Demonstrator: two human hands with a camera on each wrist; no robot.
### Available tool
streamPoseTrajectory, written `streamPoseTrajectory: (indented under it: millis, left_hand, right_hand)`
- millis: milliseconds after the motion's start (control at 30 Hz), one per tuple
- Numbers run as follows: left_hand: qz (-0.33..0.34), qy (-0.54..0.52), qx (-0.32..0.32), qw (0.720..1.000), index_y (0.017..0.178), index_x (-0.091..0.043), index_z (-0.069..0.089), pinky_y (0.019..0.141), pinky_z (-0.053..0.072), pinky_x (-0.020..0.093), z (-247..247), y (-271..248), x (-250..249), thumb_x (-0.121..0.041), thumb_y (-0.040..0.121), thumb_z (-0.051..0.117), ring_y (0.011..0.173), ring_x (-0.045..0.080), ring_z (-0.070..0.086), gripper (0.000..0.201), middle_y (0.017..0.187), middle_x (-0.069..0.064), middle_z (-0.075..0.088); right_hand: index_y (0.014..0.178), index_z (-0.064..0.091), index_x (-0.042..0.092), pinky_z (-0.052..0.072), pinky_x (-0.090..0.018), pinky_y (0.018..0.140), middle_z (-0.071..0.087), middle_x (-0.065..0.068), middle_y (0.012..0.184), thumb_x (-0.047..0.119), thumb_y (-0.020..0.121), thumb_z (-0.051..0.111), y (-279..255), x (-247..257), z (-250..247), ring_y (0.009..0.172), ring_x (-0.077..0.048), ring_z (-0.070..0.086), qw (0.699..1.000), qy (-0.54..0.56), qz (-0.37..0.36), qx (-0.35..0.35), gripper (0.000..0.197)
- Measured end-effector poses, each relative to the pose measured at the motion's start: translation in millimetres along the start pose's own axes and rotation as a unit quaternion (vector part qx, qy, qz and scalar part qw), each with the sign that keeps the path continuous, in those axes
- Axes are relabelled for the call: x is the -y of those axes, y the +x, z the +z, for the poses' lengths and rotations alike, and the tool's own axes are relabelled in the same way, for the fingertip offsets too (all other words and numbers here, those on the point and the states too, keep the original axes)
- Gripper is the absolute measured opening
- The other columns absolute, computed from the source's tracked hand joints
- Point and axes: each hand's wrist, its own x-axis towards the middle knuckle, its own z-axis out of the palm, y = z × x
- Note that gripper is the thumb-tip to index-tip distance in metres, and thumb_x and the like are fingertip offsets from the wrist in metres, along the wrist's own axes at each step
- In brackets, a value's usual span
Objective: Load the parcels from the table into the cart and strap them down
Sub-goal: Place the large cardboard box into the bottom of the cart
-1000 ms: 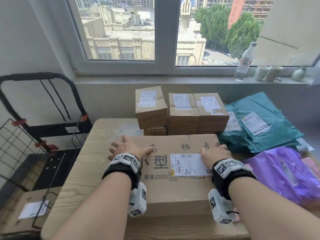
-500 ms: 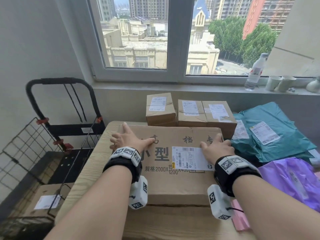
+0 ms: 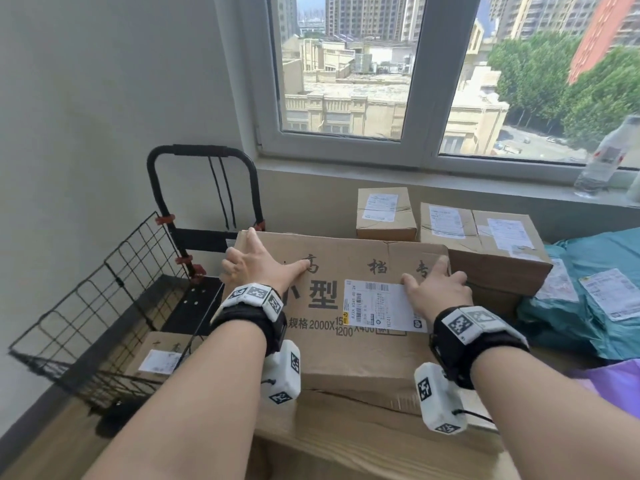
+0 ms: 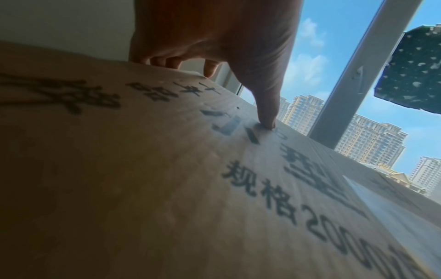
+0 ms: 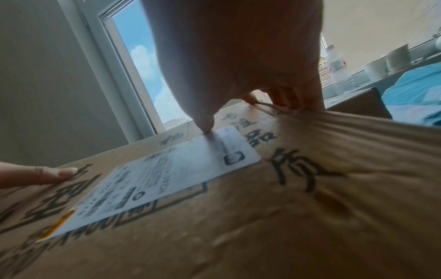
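A large flat cardboard box with black printed characters and a white shipping label is tilted up off the wooden table. My left hand grips its far left corner, fingers over the edge, thumb pressed on top. My right hand grips the far right edge, thumb on the label. The black cart with wire mesh sides stands left of the table, with one labelled box lying in it.
Three small cardboard parcels sit behind the big box under the window sill. Teal mailer bags and a purple one lie to the right. A plastic bottle stands on the sill. A wall is close on the left.
The big box has come up off the table and shifted left toward the cart, both hands keeping their hold. My view has swung left, showing more of the cart.
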Motion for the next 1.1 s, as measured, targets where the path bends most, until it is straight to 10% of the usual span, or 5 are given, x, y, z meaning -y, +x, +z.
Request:
streamPoseTrajectory:
  millis: [1100]
  left_hand:
    - [-0.015, -0.066, -0.015, 0.998, 0.144, -0.033, 0.018, 0.102, 0.040, 0.051, -69, 254, 202, -0.070, 0.055, 0.075, 0.126, 0.035, 0.039, 0.113, 0.138, 0.016, 0.037]
  right_hand:
    - [0.154, -0.002, 0.021, 0.038, -0.047, 0.101, 0.029, -0.023, 0.145, 0.053, 0.093, 0.047, -26, 286, 133, 0.128, -0.042, 0.039, 0.999, 0.013, -0.031, 0.017, 0.085]
